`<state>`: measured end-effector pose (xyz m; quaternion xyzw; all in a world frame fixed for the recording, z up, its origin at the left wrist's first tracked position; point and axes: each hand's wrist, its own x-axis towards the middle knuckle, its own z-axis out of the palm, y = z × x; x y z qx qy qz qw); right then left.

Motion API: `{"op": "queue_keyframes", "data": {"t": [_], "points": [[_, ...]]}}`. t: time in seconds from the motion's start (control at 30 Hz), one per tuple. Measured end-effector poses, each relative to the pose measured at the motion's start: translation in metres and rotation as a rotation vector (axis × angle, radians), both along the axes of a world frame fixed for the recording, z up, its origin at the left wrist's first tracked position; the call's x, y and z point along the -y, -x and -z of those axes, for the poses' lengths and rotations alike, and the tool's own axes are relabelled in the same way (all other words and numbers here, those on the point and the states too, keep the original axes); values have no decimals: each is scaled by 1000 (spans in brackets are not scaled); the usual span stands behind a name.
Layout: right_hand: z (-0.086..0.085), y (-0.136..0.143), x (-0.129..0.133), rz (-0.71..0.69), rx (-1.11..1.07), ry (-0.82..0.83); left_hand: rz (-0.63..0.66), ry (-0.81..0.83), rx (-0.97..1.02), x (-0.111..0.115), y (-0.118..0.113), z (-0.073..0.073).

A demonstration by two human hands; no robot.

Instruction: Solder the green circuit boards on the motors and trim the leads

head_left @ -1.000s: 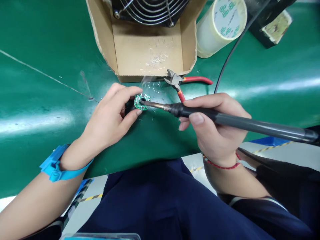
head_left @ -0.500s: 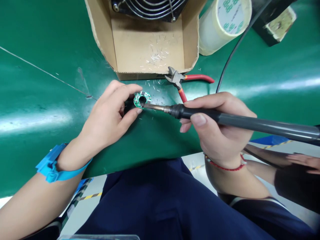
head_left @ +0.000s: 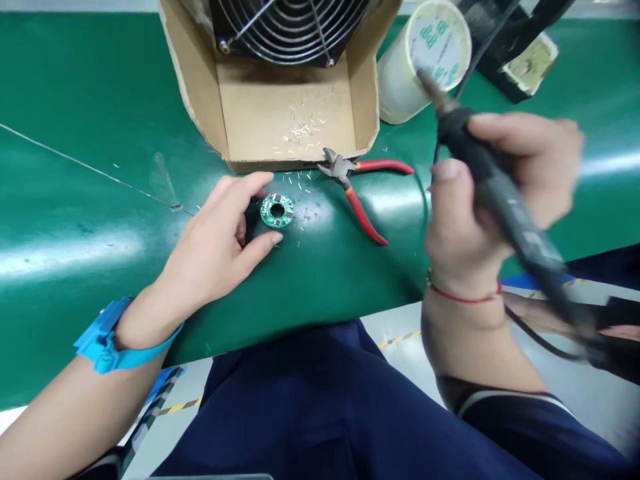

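Observation:
A small ring-shaped green circuit board (head_left: 287, 217) lies on the green table mat, its populated side up and a round hole in its centre. My left hand (head_left: 220, 233) rests beside it, thumb and forefinger spread on either side with gaps to the board. In my right hand (head_left: 505, 180) a dark soldering iron (head_left: 515, 213) is gripped, blurred by motion, its tip pointing up and left in front of the white roll. Diagonal cutters (head_left: 363, 213) with red handles lie open on the mat between my hands.
A cardboard box (head_left: 287, 110) holding a black fan (head_left: 295, 30) and clipped wire bits stands behind the board. Right of it are a white roll (head_left: 400, 87) and a sponge stand (head_left: 530, 70). Solder wire (head_left: 90, 167) stretches in from the left. Part of another person shows at right.
My right hand has lifted the soldering iron off the board and swung it up and right. The left thumb and forefinger have come off the board. The view has shifted slightly.

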<state>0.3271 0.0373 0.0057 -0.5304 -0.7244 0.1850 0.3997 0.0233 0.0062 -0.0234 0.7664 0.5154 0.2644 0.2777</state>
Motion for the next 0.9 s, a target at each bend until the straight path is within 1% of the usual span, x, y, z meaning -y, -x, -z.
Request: {"op": "queue_keyframes", "data": {"t": [0.03, 0.07, 0.13, 0.17, 0.27, 0.37, 0.47, 0.53, 0.6, 0.67, 0.73, 0.83, 0.9], "points": [[5, -6, -9, 33, 133, -128, 7, -3, -32, 0, -1, 1], [10, -12, -16, -6, 251, -102, 13, -2, -67, 0, -2, 1], [21, -18, -25, -80, 252, -88, 17, 0, -96, 0, -3, 0], [27, -19, -25, -92, 232, -88, 11, 2, -82, 0, -4, -1], [43, -17, -17, -139, 218, -99, -24, 16, 28, 2, -4, -5], [54, -10, -6, -180, 311, -41, -48, 47, 127, 6, -3, -9], [55, -6, 0, -120, 422, -2, -46, 85, 186, 10, -2, -9], [50, -5, 3, -89, 448, -4, -49, 113, 199, 12, -2, -8], [43, -4, 7, -87, 420, -13, -52, 123, 198, 14, -3, -8], [36, -2, 12, -110, 387, -37, -54, 94, 188, 14, -5, -9], [34, 2, 17, -162, 381, -74, -55, 53, 169, 13, -7, -11], [38, 8, 24, -265, 378, -109, -61, 23, 136, 12, -8, -15], [42, 10, 29, -284, 370, -102, -62, 10, 111, 12, -9, -17]]}}
